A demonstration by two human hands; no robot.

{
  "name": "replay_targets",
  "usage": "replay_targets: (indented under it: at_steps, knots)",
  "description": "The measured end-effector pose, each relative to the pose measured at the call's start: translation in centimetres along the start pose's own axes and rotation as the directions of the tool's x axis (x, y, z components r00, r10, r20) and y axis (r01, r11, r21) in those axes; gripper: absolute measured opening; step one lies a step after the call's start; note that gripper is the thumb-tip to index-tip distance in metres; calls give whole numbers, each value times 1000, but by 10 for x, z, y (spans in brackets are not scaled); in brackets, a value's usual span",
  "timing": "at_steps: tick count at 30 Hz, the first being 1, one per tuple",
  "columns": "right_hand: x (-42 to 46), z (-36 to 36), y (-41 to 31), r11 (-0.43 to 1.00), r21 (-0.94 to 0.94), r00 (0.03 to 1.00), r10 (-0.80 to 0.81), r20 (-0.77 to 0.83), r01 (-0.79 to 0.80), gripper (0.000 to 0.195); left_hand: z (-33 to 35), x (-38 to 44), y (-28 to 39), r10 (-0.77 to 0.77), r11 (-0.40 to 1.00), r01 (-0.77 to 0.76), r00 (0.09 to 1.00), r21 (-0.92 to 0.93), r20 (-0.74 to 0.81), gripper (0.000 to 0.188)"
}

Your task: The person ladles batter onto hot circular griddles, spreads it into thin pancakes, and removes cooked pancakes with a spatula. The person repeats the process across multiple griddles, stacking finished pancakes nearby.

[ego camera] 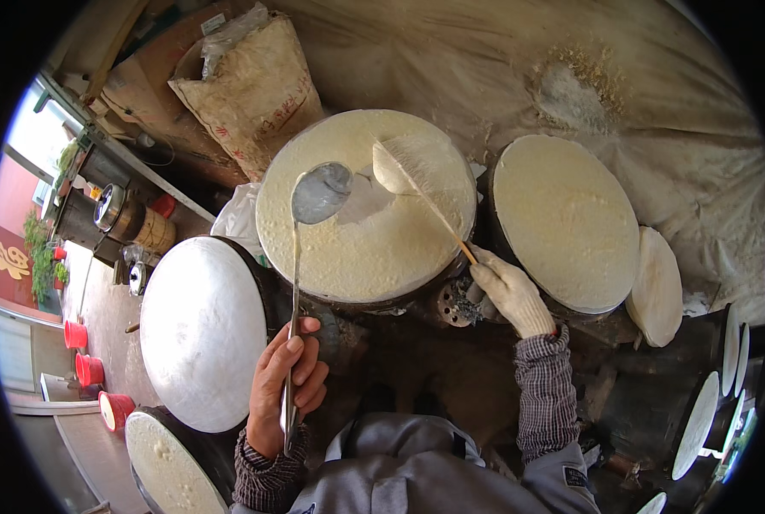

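My bare left hand (289,379) grips the long metal handle of a ladle (321,193). The ladle's wet grey bowl is over the left part of a round griddle (366,297). Pale yellow batter (363,263) coats most of that griddle, with a thinner, lighter patch near the middle. In a cream knit glove, my right hand (508,286) holds the wooden handle of a fan-shaped spreader (408,167). Its pale blade is at the batter, right of the ladle; the blade's exact contact is hard to make out.
Right of the middle griddle is another batter-coated griddle (565,225), with a round pale disc (655,289) beyond it. To the left are a bare shiny griddle (202,334) and a batter-spotted one (170,466). A stained sack (254,90) stands behind; red buckets (90,369) line the far left.
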State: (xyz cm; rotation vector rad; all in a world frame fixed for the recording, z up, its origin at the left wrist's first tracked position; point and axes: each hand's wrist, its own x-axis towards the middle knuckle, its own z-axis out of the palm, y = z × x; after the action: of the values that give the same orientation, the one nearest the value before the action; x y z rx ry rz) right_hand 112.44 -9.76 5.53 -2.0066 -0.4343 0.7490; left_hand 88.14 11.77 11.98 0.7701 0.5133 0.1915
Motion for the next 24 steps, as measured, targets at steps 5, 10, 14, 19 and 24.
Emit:
replay_targets:
  at_steps: [5, 10, 14, 19, 24]
  knots:
    - [-14, -2, 7, 991, -34, 984, 123, -130, -129, 44, -3, -2, -2, 14, 1000, -14, 1000, -7, 14, 29]
    - [-17, 14, 11, 988, -154, 998, -14, -61, 4, 41, 1, 0, 1, 16, 1000, -16, 1000, -2, -8, 29]
    - [-3, -8, -6, 987, -159, 996, 8, -85, -21, 46, -1, -6, 2, 51, 999, -51, 998, 1, -49, 29]
    - [8, 4, 16, 954, -287, 996, -92, -15, 84, 48, -1, -8, 2, 35, 999, -36, 996, -2, -86, 30]
    - [-20, -3, 2, 998, 34, 999, 43, 11, -44, 45, -3, -5, 7, 31, 999, -28, 996, 35, -79, 27]
